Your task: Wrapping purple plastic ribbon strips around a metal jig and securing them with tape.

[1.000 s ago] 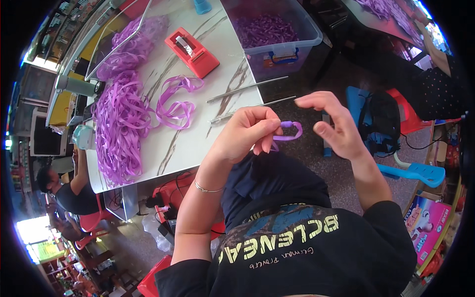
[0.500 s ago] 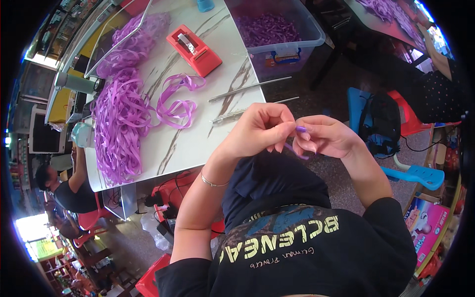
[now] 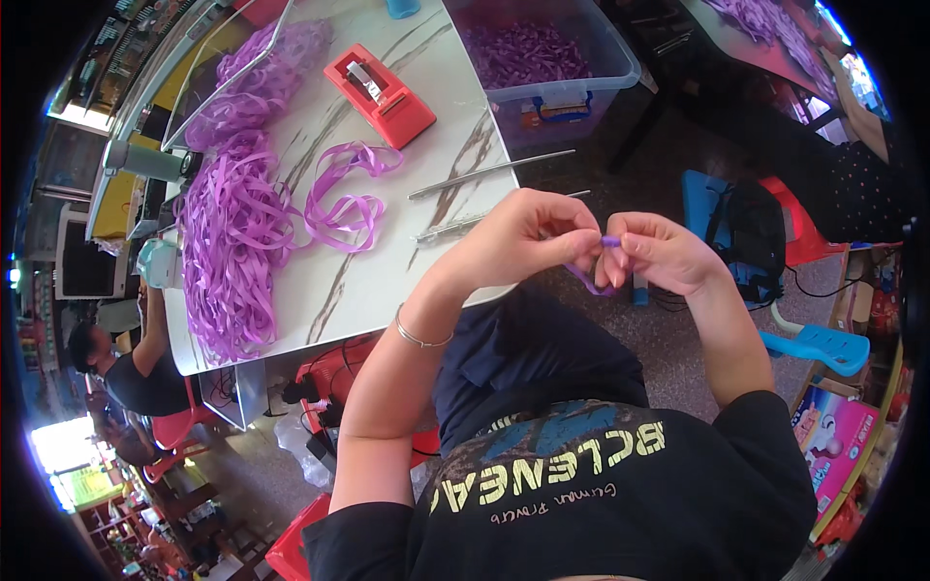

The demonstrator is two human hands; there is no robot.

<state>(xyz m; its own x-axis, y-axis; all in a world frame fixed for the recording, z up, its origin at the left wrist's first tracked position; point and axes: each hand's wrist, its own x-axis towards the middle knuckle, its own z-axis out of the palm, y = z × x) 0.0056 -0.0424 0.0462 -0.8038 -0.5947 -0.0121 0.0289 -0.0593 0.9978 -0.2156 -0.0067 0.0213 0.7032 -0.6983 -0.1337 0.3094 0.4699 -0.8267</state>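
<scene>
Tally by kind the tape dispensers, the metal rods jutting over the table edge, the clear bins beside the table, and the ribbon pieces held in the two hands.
Red tape dispenser: 1
Metal rods: 2
Clear bin: 1
Held purple ribbon piece: 1
Total: 5

A thin purple ribbon, held up in the air, a short bit pinched between the left hand and the right hand, the rest bending down in a curve, partly hidden
</scene>
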